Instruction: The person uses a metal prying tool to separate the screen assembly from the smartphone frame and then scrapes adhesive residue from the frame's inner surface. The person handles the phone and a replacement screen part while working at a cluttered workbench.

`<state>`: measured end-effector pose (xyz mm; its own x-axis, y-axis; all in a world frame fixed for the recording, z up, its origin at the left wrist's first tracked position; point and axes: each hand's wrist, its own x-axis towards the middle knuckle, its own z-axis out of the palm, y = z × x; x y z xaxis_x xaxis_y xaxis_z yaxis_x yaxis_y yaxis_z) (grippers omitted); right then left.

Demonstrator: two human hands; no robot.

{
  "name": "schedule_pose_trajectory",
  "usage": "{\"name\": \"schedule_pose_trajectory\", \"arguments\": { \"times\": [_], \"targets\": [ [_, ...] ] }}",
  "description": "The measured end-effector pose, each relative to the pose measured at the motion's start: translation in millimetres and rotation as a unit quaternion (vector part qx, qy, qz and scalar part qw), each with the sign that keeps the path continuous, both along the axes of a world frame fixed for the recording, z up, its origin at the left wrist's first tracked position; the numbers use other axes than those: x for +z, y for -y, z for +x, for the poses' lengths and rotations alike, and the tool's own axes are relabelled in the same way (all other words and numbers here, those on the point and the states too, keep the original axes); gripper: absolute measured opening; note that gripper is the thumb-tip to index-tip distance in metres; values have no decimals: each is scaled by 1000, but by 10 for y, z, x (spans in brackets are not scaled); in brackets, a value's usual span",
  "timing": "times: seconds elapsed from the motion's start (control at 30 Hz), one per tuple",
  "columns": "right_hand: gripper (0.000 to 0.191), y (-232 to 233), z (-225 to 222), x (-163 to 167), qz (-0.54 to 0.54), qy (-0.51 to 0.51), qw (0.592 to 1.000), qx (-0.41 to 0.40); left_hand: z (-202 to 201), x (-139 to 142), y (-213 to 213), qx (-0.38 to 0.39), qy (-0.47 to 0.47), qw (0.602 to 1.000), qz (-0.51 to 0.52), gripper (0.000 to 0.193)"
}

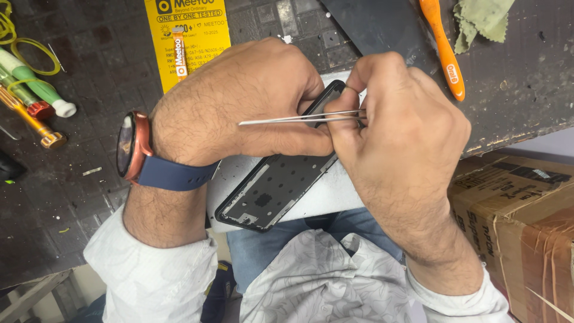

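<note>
Two hands work a phone frame (272, 185): left hand (239, 101) grips its far end, right hand (394, 125) pinches tweezers (299, 118); frame looks bare, stripping nearly done.

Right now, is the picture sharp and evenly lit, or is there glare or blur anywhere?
Head view: light is soft and even, with faint shadow under the left hand and right hand; the tweezers catch a bright glint; the phone frame is sharp; the cardboard box at the edge looks slightly soft.
</note>
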<state>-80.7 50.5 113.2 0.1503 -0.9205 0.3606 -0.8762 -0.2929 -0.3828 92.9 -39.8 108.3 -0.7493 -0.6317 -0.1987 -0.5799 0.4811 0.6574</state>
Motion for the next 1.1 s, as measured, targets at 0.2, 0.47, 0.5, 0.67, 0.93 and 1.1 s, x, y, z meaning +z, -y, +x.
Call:
{"name": "schedule_pose_trajectory", "arguments": {
  "times": [0.2, 0.47, 0.5, 0.67, 0.93, 1.1],
  "targets": [
    [21, -78, -53, -181, 41, 120, 992, -26, -21, 27, -5, 14, 19, 1000, 13, 40],
    [9, -299, -116, -331, 111, 311, 936, -122, -20, 55, -26, 28, -8, 999, 15, 42],
    [6, -315, -137, -343, 107, 334, 930, -113, -23, 60, -28, 30, -8, 999, 15, 43],
    [17, -309, -219, -373, 89, 403, 907, -84, -31, 98, -36, 37, 27, 998, 34, 44],
    [9, -164, -110, -252, 61, 244, 963, -94, -22, 67, -24, 29, 4, 999, 27, 38],
    [15, -25, -125, -185, -2, 113, 994, -3, -40, 23, -22, 34, 9, 999, 10, 44]
  ]
}}
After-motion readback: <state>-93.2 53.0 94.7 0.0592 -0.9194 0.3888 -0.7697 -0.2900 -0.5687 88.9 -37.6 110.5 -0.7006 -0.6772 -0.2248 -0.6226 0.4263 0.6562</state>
